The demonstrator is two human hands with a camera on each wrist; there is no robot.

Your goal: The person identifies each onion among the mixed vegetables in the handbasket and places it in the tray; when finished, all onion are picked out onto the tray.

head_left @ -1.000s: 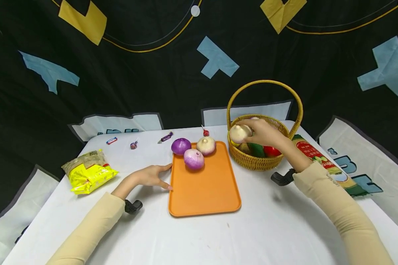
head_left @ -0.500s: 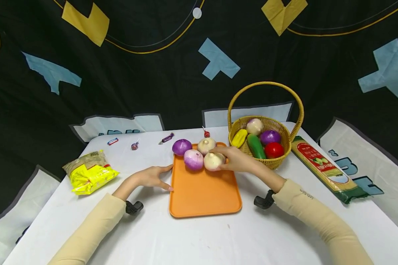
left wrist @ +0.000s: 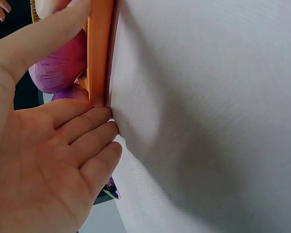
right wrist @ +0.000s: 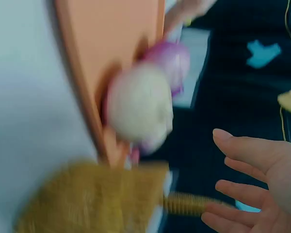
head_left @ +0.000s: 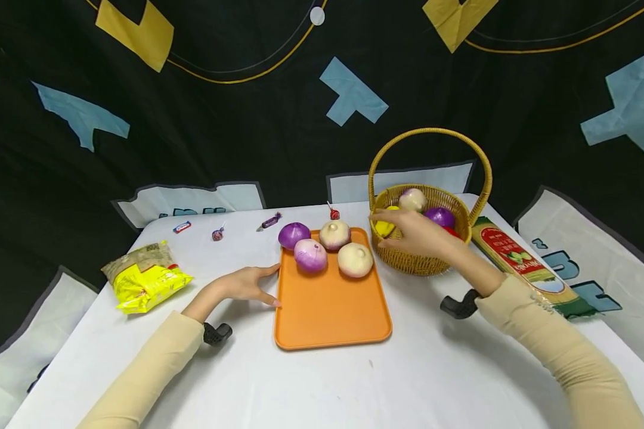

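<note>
No label on the noodle packet (head_left: 520,262) or yellow bag (head_left: 145,277) can be read. The right hand (head_left: 415,232), fingers released and empty, has left the white onion (head_left: 355,260) on the orange tray (head_left: 330,310) and returned above the basket (head_left: 418,259). The left hand (head_left: 244,285) stays flat against the tray's edge on the worktop (head_left: 322,381).

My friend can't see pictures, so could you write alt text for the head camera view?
A person's open right hand reaches over a wicker basket of vegetables, while the open left hand touches an orange tray holding four onions on a white table.
</note>
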